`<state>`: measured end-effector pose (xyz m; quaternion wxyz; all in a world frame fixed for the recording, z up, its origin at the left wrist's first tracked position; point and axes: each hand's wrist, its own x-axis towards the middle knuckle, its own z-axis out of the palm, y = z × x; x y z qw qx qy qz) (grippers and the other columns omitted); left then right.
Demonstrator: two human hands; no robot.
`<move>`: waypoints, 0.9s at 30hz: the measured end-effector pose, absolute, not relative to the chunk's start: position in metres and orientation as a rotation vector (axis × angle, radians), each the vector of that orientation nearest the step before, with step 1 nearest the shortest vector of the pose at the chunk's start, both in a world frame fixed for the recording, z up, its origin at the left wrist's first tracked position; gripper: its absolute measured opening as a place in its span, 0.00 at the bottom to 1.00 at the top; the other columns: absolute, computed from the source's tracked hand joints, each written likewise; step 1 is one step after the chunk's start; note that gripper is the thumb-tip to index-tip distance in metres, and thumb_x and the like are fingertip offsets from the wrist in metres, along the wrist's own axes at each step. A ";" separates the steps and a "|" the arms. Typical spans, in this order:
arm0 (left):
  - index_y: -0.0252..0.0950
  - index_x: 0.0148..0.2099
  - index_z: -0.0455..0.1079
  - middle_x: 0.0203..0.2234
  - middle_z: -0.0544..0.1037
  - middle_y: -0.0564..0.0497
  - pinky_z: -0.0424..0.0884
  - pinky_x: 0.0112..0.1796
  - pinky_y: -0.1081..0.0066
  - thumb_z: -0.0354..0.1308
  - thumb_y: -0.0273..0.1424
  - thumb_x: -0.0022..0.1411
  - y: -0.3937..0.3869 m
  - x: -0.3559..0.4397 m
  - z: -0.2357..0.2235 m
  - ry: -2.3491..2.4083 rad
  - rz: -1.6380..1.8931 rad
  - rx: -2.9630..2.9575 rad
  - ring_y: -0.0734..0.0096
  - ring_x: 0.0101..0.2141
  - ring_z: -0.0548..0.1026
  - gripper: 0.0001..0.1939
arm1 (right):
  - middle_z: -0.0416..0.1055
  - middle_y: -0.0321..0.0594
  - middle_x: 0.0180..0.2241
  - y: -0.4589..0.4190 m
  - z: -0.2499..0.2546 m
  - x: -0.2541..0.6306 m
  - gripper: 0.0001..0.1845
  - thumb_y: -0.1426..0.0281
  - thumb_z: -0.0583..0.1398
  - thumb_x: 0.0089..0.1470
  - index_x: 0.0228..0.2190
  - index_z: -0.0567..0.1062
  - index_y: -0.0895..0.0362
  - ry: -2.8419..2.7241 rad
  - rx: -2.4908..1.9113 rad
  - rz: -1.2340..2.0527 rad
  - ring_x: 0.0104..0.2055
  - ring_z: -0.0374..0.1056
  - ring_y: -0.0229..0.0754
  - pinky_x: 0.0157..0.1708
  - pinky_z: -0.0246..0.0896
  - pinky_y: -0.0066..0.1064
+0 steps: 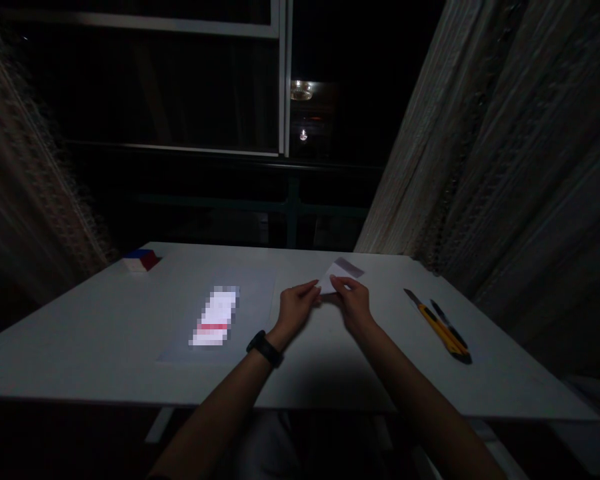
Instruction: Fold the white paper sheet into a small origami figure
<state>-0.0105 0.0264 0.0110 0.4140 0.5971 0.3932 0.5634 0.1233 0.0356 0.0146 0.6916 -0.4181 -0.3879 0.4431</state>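
A small folded piece of white paper (341,271) is held up between both hands, a little above the white table. My left hand (296,307) pinches its near left corner, thumb and fingers closed. On the near edge, my right hand (354,300) grips the same paper, with the thumb on top and the other fingers partly hidden beneath. The paper's far part looks greyer, like a shaded flap. A black watch (265,348) is on my left wrist. Left of my hands a larger sheet of paper (257,300) lies flat, with a lit, blurred-out phone screen (215,317) on it.
A yellow utility knife (443,331) with its blade out lies on the table (105,347) at the right, beside a black pen (447,321). At the far left corner sits a puzzle cube (140,260). Curtains (420,133) hang on both sides of a dark window (283,80).
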 end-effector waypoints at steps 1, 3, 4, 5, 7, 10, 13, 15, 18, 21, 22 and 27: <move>0.33 0.44 0.73 0.29 0.78 0.46 0.69 0.35 0.69 0.56 0.37 0.55 0.025 -0.011 0.011 1.004 1.454 1.595 0.69 0.31 0.74 0.17 | 0.72 0.37 0.23 0.034 0.015 0.122 0.15 0.62 0.67 0.33 0.23 0.75 0.60 -0.836 -0.917 1.002 0.24 0.68 0.37 0.25 0.65 0.29; 0.36 0.42 0.74 0.32 0.77 0.47 0.68 0.38 0.68 0.53 0.36 0.57 0.022 -0.011 0.012 1.024 1.509 1.774 0.69 0.34 0.74 0.14 | 0.72 0.37 0.24 0.033 0.016 0.119 0.16 0.63 0.68 0.32 0.24 0.75 0.60 -0.780 -0.898 1.001 0.25 0.68 0.37 0.25 0.65 0.28; 0.37 0.42 0.74 0.34 0.77 0.47 0.68 0.39 0.69 0.53 0.35 0.58 0.021 -0.010 0.013 1.026 1.531 1.837 0.69 0.35 0.74 0.13 | 0.72 0.37 0.25 0.032 0.016 0.118 0.16 0.63 0.68 0.32 0.25 0.75 0.59 -0.757 -0.892 0.991 0.25 0.69 0.37 0.25 0.65 0.28; 0.37 0.42 0.74 0.35 0.77 0.47 0.68 0.40 0.69 0.52 0.34 0.59 0.020 -0.010 0.013 1.025 1.549 1.877 0.69 0.36 0.73 0.13 | 0.72 0.37 0.26 0.032 0.015 0.117 0.16 0.64 0.68 0.32 0.26 0.75 0.59 -0.739 -0.887 0.977 0.26 0.69 0.37 0.25 0.65 0.27; 0.37 0.43 0.73 0.35 0.77 0.48 0.68 0.40 0.69 0.52 0.33 0.59 0.019 -0.009 0.012 1.017 1.577 1.907 0.69 0.37 0.73 0.13 | 0.73 0.37 0.27 0.033 0.014 0.117 0.16 0.64 0.68 0.31 0.26 0.75 0.59 -0.721 -0.883 0.953 0.26 0.69 0.37 0.25 0.65 0.27; 0.38 0.44 0.73 0.34 0.77 0.48 0.69 0.38 0.70 0.52 0.32 0.59 0.019 -0.006 0.009 1.006 1.615 1.896 0.70 0.35 0.73 0.13 | 0.72 0.37 0.26 0.033 0.013 0.116 0.17 0.64 0.68 0.32 0.27 0.74 0.59 -0.719 -0.891 0.923 0.26 0.69 0.37 0.24 0.65 0.26; 0.38 0.44 0.73 0.34 0.76 0.48 0.69 0.38 0.70 0.52 0.32 0.59 0.019 -0.005 0.007 0.994 1.649 1.884 0.71 0.35 0.73 0.13 | 0.73 0.36 0.27 0.031 0.014 0.115 0.18 0.63 0.68 0.33 0.29 0.74 0.58 -0.726 -0.891 0.898 0.26 0.69 0.37 0.24 0.64 0.26; 0.38 0.44 0.72 0.34 0.76 0.48 0.69 0.38 0.70 0.51 0.32 0.60 0.019 -0.005 0.006 0.985 1.664 1.884 0.71 0.36 0.73 0.13 | 0.73 0.36 0.27 0.029 0.016 0.113 0.19 0.63 0.68 0.33 0.31 0.74 0.58 -0.727 -0.889 0.883 0.26 0.69 0.37 0.23 0.64 0.26; 0.38 0.45 0.72 0.35 0.76 0.48 0.68 0.40 0.69 0.51 0.31 0.60 0.018 -0.005 0.005 0.987 1.677 1.881 0.70 0.37 0.73 0.13 | 0.72 0.37 0.27 0.027 0.018 0.112 0.19 0.63 0.67 0.33 0.31 0.73 0.58 -0.729 -0.887 0.876 0.27 0.69 0.38 0.23 0.65 0.26; 0.39 0.46 0.72 0.36 0.76 0.48 0.68 0.40 0.69 0.51 0.32 0.59 0.017 -0.006 0.006 0.995 1.664 1.864 0.70 0.37 0.72 0.13 | 0.72 0.38 0.27 0.026 0.019 0.111 0.20 0.62 0.67 0.33 0.31 0.73 0.58 -0.728 -0.889 0.879 0.27 0.70 0.39 0.24 0.65 0.27; 0.39 0.46 0.72 0.36 0.76 0.48 0.68 0.40 0.69 0.51 0.32 0.59 0.017 -0.006 0.007 0.997 1.656 1.854 0.70 0.37 0.72 0.14 | 0.72 0.38 0.27 0.026 0.019 0.111 0.20 0.62 0.67 0.33 0.30 0.73 0.58 -0.727 -0.895 0.876 0.28 0.70 0.39 0.24 0.65 0.28; 0.39 0.45 0.72 0.37 0.76 0.48 0.67 0.41 0.68 0.53 0.34 0.58 0.013 -0.004 0.010 1.001 1.592 1.766 0.67 0.38 0.73 0.14 | 0.72 0.38 0.28 0.027 0.019 0.111 0.19 0.62 0.67 0.33 0.30 0.73 0.57 -0.724 -0.914 0.864 0.28 0.70 0.40 0.24 0.65 0.28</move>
